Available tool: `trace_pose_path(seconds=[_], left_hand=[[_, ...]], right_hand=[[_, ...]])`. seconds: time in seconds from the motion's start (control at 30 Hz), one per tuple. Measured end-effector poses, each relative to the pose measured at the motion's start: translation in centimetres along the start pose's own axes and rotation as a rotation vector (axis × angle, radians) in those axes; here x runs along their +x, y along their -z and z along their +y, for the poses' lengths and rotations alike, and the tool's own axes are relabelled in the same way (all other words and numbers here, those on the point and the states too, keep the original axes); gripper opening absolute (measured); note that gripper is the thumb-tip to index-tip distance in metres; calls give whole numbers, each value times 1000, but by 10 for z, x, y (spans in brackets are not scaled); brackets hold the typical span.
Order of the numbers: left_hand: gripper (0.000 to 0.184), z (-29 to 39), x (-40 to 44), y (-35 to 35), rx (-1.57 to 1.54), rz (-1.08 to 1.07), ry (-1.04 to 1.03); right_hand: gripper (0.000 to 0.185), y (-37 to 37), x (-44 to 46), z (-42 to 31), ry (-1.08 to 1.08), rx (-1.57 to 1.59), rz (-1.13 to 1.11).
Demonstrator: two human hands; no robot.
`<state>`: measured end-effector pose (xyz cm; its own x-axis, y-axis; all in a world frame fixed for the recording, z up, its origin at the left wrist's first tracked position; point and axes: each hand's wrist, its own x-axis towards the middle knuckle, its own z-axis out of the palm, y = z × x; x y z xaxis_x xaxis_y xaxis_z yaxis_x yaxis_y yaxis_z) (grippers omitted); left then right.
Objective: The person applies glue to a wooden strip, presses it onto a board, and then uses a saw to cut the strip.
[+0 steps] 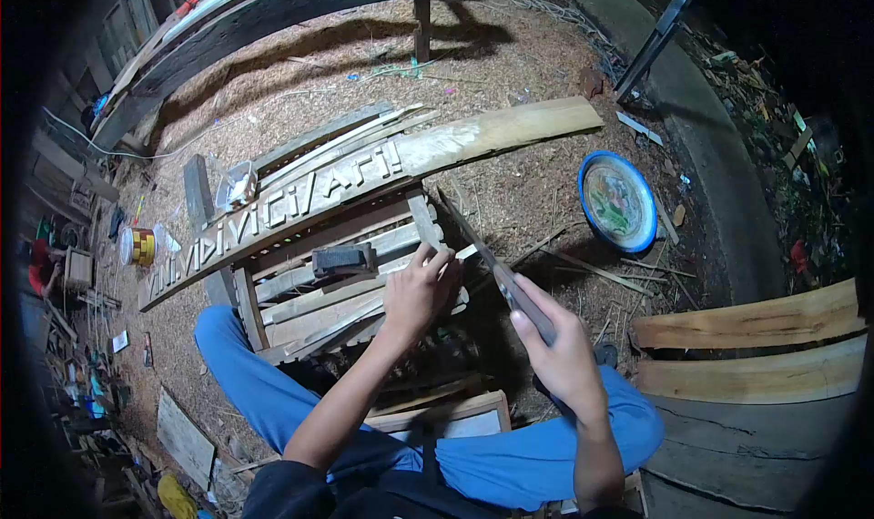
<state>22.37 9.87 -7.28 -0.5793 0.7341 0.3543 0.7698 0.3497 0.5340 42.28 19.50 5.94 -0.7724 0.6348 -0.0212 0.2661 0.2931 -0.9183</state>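
My right hand (557, 348) is wrapped round the handle of a long, dark-bladed tool (501, 273), whose blade points up and to the left. The fingers of my left hand (422, 291) are bent together at the end of a light wooden strip (423, 220). Slatted wood (319, 302) lies below and left of this hand, with a dark block (342, 260) on top. Just beyond stretches a long board (510, 127) with raised letters along its left part.
A blue-rimmed round tray (654, 211) sits on the shavings at the right. Planks (751, 323) lie at the lower right. A thick beam (291, 23) spans the top left. At the far left are a yellow-red tin (138, 246) and a person in red (41, 266).
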Motion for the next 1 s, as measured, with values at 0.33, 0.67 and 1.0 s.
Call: trace_pose_path(seconds=[0.33,0.67,1.0], left_hand=[[17,3,1,4,-34,-22,9],[18,4,2,5,-46,-46,27],[18,5,0,5,-37,-56,32]], right_hand=[[46,-2,-2,2,-68,17,-30],[36,-15,5,10,-37,-9,130],[33,-19,5,-2,-39,-31,106]])
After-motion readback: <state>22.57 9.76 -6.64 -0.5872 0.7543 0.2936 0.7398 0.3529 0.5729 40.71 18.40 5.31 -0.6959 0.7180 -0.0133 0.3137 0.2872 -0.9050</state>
